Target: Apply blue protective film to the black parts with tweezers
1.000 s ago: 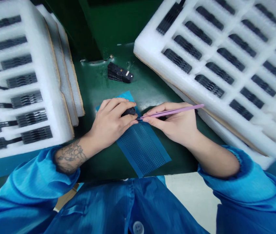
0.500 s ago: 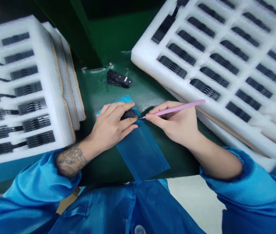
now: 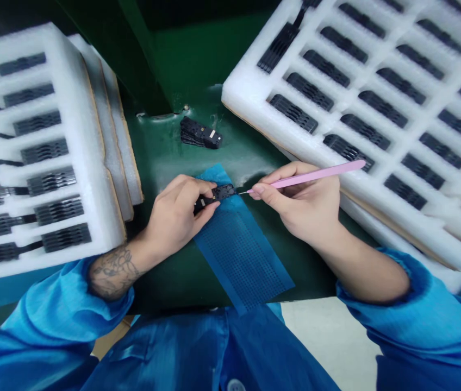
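Note:
My left hand pinches a small black plastic part between thumb and fingers, above a blue perforated sheet. My right hand grips pink tweezers like a pen, their thin metal tip close to the black part's right end. Whether the tip touches the part, I cannot tell. The sheet lies slantwise on the green work surface, its upper portion partly under the left hand. Beyond it rests a small fanned stack of similar black parts.
On the left stands a pile of white foam trays with black parts in their slots. Another white foam tray, also filled with rows of black parts, slants across the right side. A green post rises at the back.
My left fingers have drawn back to the left and curled, so more of the black part shows. My right hand and the tweezers have shifted slightly right.

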The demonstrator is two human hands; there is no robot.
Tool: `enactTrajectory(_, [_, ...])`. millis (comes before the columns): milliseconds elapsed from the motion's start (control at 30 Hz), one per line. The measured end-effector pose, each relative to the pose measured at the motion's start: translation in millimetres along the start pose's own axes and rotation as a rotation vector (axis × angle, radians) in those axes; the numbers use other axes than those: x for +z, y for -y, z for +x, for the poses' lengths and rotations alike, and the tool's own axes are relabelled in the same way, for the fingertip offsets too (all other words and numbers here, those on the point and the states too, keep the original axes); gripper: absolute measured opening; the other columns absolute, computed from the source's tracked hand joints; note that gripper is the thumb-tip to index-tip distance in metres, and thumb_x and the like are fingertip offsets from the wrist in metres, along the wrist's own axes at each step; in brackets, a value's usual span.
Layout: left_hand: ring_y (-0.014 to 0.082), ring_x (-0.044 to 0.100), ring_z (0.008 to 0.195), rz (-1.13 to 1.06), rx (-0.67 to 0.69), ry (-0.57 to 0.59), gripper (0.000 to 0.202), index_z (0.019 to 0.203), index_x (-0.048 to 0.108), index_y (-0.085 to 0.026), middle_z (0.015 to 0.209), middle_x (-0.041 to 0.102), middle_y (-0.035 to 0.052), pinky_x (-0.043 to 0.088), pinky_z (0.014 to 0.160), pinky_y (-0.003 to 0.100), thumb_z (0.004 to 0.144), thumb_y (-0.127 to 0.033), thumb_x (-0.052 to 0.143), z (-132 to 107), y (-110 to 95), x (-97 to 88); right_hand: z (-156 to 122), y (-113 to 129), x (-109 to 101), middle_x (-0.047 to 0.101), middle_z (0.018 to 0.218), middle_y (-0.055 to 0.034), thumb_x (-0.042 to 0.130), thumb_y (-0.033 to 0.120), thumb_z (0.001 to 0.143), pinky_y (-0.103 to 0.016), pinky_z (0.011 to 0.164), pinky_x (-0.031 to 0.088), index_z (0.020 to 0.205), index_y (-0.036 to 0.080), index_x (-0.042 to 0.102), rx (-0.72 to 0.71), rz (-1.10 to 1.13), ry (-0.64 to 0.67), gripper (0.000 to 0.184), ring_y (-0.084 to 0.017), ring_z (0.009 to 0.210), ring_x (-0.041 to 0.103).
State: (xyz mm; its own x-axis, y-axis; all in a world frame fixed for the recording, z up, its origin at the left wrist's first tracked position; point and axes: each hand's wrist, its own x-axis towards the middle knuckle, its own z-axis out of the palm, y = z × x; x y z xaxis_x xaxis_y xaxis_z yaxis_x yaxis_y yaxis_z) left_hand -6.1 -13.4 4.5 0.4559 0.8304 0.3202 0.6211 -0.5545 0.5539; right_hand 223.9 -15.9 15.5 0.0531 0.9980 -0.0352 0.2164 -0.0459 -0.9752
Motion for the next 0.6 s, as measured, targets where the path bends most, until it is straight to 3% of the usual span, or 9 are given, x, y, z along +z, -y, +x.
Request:
enactTrajectory(233, [0.0167,0.073,0.096,-0.047,-0.092,0.012,0.026,0.095,0.052,-0.021,0.097,0.072,0.0014,0.059,0.079,0.027,0.085,-0.019,0.076,-2.0,-2.0,3.1,-1.2,1.4,13.8,0.075,0.07,-0.002,0.086,0.037,0.075,-0.033,0.054,0.059,0.075,0.023,0.07,-0.011,-0.043,-0.015,0.021,-0.019,0.061,0.07])
enactTrajectory(600, [0.0167,0.073,0.096,-0.041,-0.055,0.009,0.026,0.097,0.052,-0.021,0.097,0.072,0.0009,0.058,0.079,0.027,0.085,-0.018,0.075,-1.0,-1.3,3.5,-0.5,-3.8,13.7,0.075,0.071,-0.0024,0.084,0.032,0.078,-0.037,0.061,0.062,0.077,0.023,0.07,-0.017,-0.022,-0.035,0.017,-0.021,0.066,0.072])
